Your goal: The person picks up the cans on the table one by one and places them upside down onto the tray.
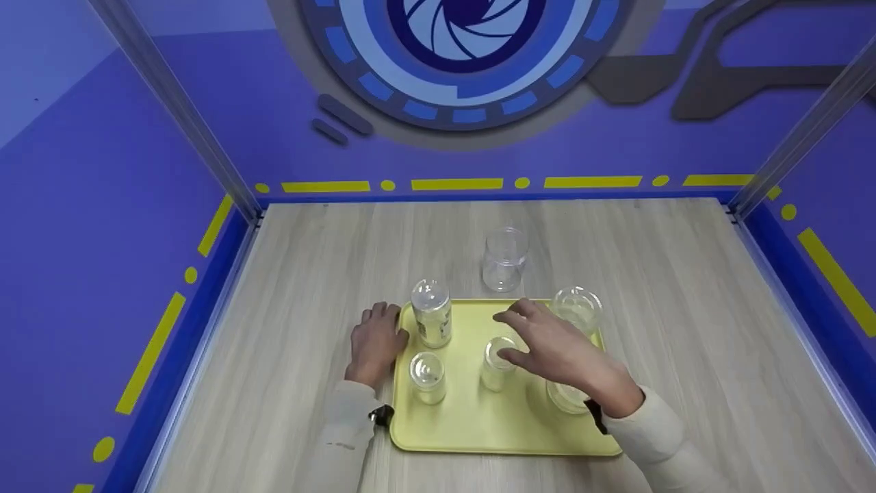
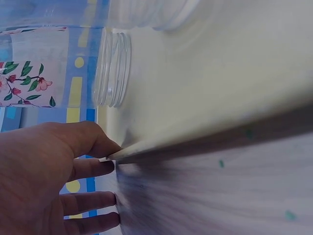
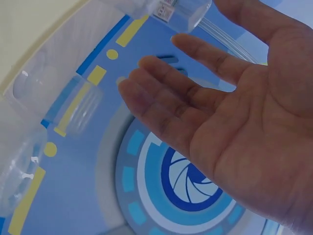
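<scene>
A yellow tray (image 1: 479, 433) lies on the table, bearing several clear jars. My left hand (image 1: 373, 342) pinches the tray's left rim between thumb and forefinger, as the left wrist view shows. Beside it stand a tall jar (image 1: 432, 316) and a shorter jar (image 1: 428, 378). In the left wrist view, a jar with a floral label (image 2: 29, 83) stands mouth down. My right hand (image 1: 558, 346), fingers spread and holding nothing, hovers over the tray near the middle small jar (image 1: 495, 370). It partly hides two jars on the right, one behind (image 1: 576, 307) and one in front (image 1: 567, 398).
Another clear jar (image 1: 505, 261) stands on the wooden table (image 1: 328, 260) just behind the tray. Blue printed walls (image 1: 438, 161) with yellow dashes enclose the table at the back and both sides. Metal posts (image 1: 198, 123) rise at the back corners.
</scene>
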`<action>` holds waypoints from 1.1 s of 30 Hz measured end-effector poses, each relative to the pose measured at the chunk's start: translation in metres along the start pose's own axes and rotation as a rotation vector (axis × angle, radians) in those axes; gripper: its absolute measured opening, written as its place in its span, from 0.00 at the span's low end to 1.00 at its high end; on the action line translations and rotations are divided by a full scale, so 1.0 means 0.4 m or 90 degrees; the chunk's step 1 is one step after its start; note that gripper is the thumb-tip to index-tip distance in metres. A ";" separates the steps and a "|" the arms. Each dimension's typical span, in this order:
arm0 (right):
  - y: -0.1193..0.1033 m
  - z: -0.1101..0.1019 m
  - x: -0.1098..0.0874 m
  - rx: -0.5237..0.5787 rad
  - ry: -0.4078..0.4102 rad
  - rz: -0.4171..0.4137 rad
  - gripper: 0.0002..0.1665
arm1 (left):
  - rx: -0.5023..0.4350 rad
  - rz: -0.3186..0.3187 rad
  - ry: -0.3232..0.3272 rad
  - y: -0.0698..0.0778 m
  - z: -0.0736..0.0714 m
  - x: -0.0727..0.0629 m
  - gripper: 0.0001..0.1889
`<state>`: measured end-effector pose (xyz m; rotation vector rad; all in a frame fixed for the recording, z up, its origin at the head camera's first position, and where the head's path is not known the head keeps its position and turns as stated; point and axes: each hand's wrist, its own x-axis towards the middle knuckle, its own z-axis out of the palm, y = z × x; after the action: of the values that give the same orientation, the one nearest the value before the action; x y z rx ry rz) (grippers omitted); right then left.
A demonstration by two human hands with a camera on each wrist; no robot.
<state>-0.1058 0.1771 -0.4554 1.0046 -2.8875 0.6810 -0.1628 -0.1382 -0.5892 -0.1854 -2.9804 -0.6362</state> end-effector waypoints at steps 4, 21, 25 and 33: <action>0.008 -0.025 0.009 -0.013 0.011 0.003 0.28 | 0.003 0.003 0.005 0.004 0.000 -0.001 0.19; 0.056 -0.076 0.067 0.009 0.011 0.039 0.33 | 0.018 -0.008 -0.003 -0.003 0.011 0.004 0.21; 0.077 -0.087 0.083 0.008 0.021 0.045 0.33 | 0.018 -0.009 -0.003 -0.001 0.013 0.006 0.21; 0.113 -0.079 0.124 0.032 0.019 0.075 0.33 | 0.015 -0.008 -0.003 0.001 0.010 0.004 0.20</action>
<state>-0.1760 0.1923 -0.4374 0.8257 -2.9362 0.7715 -0.1644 -0.1361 -0.5926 -0.1681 -2.9948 -0.6029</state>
